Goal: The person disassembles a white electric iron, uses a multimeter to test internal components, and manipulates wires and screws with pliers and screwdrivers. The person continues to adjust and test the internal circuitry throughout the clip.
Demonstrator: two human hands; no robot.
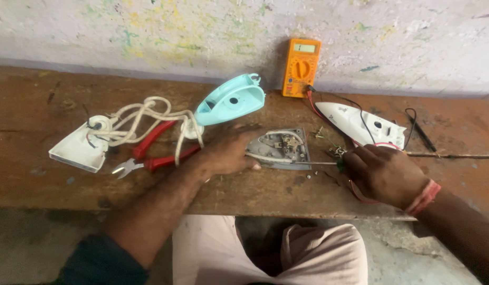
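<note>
1. The iron soleplate (282, 149) lies flat on the wooden bench (33, 174), just below the turquoise iron cover (231, 100)
2. The left hand (228, 153) rests spread on the soleplate's left edge, pinning it
3. The right hand (384, 174), right of the soleplate, is clenched round a screwdriver (321, 163) whose tip reaches the plate
4. The soleplate looks heavy, rigid metal; its wiring looks delicate, so gripping the rim seems safest

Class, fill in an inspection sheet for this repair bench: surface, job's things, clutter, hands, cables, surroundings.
Surface: worn wooden bench, scratched.
Job's things: metal iron soleplate; thin screwdriver.
Clutter: turquoise iron cover, white iron shell, red pliers, loose screws.
Hands: left hand steadies the soleplate; right hand has its grip shut on the screwdriver.
Cables: white cord coiled; meter leads trailing.
Surroundings: orange multimeter leaning on paint-flecked wall.
</note>
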